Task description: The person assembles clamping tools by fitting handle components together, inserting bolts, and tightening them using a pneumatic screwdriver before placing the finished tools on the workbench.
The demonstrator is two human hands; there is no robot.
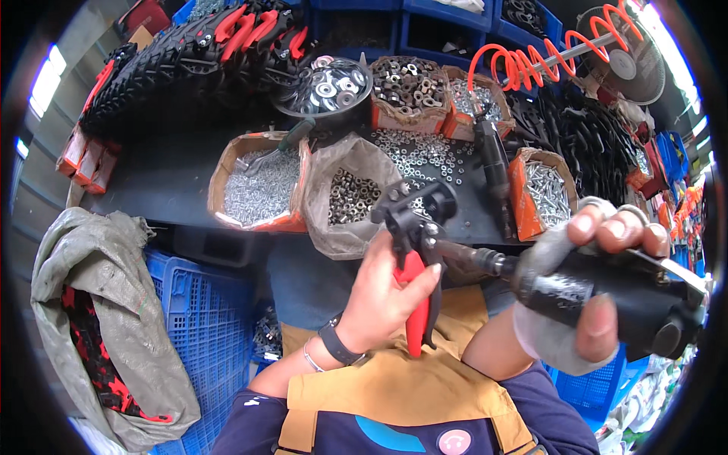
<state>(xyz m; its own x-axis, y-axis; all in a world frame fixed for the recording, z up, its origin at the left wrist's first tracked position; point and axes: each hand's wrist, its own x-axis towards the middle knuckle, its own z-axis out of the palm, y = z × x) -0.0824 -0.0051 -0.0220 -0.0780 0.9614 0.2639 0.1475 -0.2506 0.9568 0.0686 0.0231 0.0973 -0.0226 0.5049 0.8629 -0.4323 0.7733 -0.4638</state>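
My left hand is closed around a black hand tool with a red handle, its kind not clear to me. The tool's black head has a round opening and stands just above my fingers. My right hand, in a pale glove with bare fingertips, grips a black power screwdriver. The driver lies nearly level, its tip at a small screw on the side of the hand tool; whether they touch is hard to make out.
On the dark bench stand a box of small screws, a bag of nuts, a bowl of washers and a box of bolts. A second driver hangs from a red coiled hose. A blue crate is at left.
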